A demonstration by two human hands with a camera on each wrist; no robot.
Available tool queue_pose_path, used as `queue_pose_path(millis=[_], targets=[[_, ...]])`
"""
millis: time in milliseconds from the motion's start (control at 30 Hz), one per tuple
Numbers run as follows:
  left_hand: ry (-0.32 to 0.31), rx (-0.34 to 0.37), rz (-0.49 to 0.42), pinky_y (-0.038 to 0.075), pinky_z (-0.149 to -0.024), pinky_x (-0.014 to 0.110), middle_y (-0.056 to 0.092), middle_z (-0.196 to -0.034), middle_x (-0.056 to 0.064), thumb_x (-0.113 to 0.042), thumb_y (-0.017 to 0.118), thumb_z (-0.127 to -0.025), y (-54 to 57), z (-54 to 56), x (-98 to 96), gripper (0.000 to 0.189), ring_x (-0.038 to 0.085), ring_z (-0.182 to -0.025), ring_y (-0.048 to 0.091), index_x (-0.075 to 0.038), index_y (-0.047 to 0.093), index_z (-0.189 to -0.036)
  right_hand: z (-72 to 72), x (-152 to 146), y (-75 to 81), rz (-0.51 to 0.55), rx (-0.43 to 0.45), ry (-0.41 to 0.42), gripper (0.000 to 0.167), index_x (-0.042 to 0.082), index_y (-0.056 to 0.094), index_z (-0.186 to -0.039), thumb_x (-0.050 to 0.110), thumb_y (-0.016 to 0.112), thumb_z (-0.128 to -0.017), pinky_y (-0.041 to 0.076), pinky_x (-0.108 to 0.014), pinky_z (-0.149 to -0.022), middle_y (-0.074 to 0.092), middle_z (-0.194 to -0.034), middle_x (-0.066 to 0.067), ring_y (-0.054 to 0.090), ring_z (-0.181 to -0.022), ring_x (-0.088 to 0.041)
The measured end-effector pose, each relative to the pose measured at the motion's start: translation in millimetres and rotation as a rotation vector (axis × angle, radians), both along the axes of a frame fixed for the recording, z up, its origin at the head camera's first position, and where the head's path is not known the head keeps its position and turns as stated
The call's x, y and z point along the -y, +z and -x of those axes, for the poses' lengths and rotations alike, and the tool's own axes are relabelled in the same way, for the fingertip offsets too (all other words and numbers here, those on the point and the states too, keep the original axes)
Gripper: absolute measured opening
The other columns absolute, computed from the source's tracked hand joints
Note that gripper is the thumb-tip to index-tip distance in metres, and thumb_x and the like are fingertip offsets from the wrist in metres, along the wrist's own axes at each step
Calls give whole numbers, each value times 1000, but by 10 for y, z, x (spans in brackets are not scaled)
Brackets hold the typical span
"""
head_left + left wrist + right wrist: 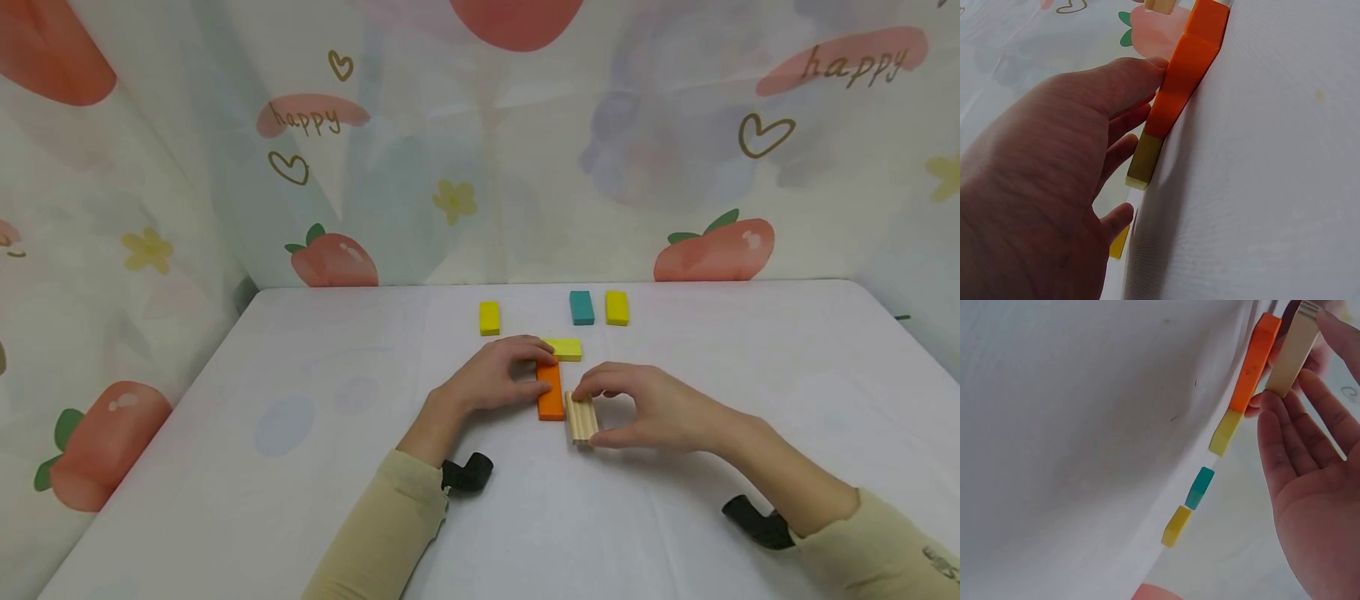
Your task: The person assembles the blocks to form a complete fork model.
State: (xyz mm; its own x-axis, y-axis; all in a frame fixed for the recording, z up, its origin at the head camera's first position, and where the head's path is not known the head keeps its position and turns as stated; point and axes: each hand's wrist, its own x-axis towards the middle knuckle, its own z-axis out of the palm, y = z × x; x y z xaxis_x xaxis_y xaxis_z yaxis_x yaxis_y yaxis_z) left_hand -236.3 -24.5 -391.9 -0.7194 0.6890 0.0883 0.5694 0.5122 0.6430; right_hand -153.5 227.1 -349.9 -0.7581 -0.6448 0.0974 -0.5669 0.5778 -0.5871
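In the head view my left hand point(498, 372) grips an orange block point(551, 392) lying lengthwise on the white table, thumb on its near part and fingertips by its far end. A yellow block point(566, 349) lies crosswise at that end, partly behind the fingers. To the right, my right hand point(660, 406) pinches a pale wooden block point(581, 418) with lengthwise grooves, thumb at its near end and fingers at its far end. In the right wrist view this pale block point(1293, 353) sits beside the orange block point(1255, 362), with a narrow gap between them.
Farther back on the table point(225, 500) stand a yellow block point(489, 318) at left, a teal block point(582, 307) and another yellow block point(617, 307) at right. A printed cloth backdrop point(517, 167) rises behind the table's far edge. Black wrist mounts point(468, 473) sit at both sleeves.
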Motion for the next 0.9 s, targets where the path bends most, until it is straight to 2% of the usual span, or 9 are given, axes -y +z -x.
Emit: queue_pose_path(millis=[467, 900], targets=[[-15, -15, -11, 31, -114, 26, 60, -135, -5, -23, 73, -94, 0, 2, 6, 30, 11, -133, 47, -16, 72, -124, -62, 145, -29, -3, 46, 24, 38, 24, 70, -117, 39, 83, -85, 51, -43, -96, 63, -119, 13, 59, -107, -14], [-10, -15, -9, 31, -114, 27, 61, -135, -5, -22, 73, -94, 11, -15, 3, 31, 11, -133, 47, -16, 71, -124, -116, 232, -73, 0, 49, 43, 37, 24, 69, -115, 35, 85, -84, 51, -37, -95, 62, -118, 16, 59, -105, -11]])
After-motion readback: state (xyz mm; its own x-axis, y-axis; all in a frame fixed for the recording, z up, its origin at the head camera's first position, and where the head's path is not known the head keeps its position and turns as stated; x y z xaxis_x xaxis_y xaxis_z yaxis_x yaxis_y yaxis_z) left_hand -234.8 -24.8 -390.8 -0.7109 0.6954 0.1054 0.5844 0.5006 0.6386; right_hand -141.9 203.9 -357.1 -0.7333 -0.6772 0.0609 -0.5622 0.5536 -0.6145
